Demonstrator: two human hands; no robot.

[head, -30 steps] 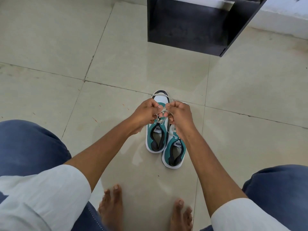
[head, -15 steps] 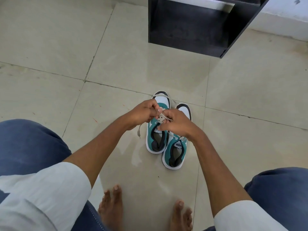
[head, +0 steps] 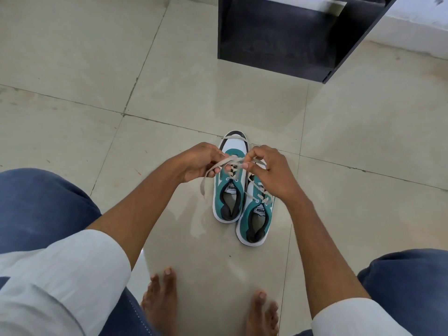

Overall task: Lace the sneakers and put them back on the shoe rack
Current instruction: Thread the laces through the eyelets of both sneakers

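Two teal-and-white sneakers stand side by side on the tiled floor, toes pointing away from me. Over the left sneaker [head: 229, 197] both hands pinch its beige lace [head: 234, 161]. My left hand [head: 197, 162] grips one strand, whose loose end dangles down beside the shoe. My right hand [head: 269, 169] grips the other strand above the tongue and hides the front of the right sneaker [head: 255, 221]. The right sneaker shows laces threaded through its upper eyelets.
A dark shoe rack [head: 291, 32] with an open lower shelf stands on the floor beyond the sneakers, at the top of the view. My bare feet [head: 162, 299] rest on the tiles near the bottom edge, my knees at either side.
My hands have spread slightly apart and pulled the lace strands up into a visible crossing. The loose end by my left hand now hangs longer beside the shoe.
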